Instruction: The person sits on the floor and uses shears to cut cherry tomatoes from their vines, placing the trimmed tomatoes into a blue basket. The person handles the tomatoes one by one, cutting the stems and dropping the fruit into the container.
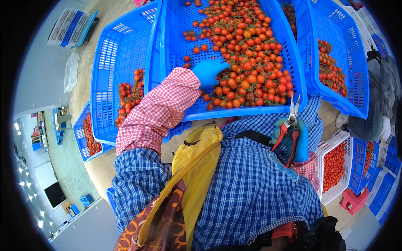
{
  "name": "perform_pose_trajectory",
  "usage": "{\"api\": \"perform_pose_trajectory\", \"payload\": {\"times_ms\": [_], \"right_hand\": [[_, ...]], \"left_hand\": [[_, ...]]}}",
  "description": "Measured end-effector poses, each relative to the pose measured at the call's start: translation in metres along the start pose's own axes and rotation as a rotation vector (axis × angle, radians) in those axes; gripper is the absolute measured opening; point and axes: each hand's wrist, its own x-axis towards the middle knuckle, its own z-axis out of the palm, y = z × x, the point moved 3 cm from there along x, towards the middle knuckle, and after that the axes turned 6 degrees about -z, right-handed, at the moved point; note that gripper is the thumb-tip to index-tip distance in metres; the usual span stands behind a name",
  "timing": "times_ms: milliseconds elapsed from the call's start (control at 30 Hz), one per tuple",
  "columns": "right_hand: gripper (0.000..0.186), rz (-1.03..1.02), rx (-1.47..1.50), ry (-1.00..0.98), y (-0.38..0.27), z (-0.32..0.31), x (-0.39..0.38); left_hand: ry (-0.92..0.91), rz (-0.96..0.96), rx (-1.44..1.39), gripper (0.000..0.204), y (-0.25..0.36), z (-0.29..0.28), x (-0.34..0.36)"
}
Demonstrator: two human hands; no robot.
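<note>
While the left hand point(208, 72), in a blue glove, reaches into the large blue crate point(247, 111), its fingers point(223, 66) bend down at the left edge of a heap of small red and orange tomatoes point(247, 65) on green stems. The nearest fruit lies just beyond and below the fingertips, toward the right; whether they pinch a stem or merely touch the heap, I cannot tell. A few loose tomatoes lie to the left of the glove, apart from the pile, on the crate's perforated floor. Near the crate's front rim, the right hand point(302, 142), also gloved in blue, is wrapped around the red handles of the snips point(292, 121), its fingers curled about them. The blades stand apart, pointing up toward the rim, with the heap past their tips. On the left, another blue crate point(119, 46) has tomatoes in its near part, and a blue crate on the right point(336, 25) holds more. Below that, a white crate point(320, 167) is filled with red tomatoes.
</note>
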Motion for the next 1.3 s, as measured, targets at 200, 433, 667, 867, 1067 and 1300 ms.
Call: {"api": "perform_pose_trajectory", "payload": {"times_ms": [200,433,667,867,1067,1300], "right_hand": [[0.063,-0.006,0.02,0.028,0.001,-0.004,0.0],[0.064,0.014,0.014,-0.006,0.001,0.0,0.002],[0.064,-0.011,-0.002,-0.017,0.0,0.002,0.002],[0.063,0.004,0.002,0.008,0.001,0.004,0.002],[0.06,0.013,0.0,-0.014,0.002,0.009,0.004],[0.062,0.064,0.013,0.015,0.001,0.018,0.004]], "left_hand": [[0.024,-0.289,-0.114,0.027,-0.026,-0.02,-0.026],[-0.182,-0.616,-0.954,0.032,-0.056,-0.028,-0.058],[-0.243,-0.36,-1.892,0.056,-0.014,-0.035,-0.066],[-0.333,-0.103,-2.424,0.056,0.002,-0.039,-0.072],[-0.064,-0.202,-2.334,0.057,-0.007,-0.028,-0.092],[0.719,-0.06,-2.219,0.054,-0.095,-0.028,-0.207]]}}
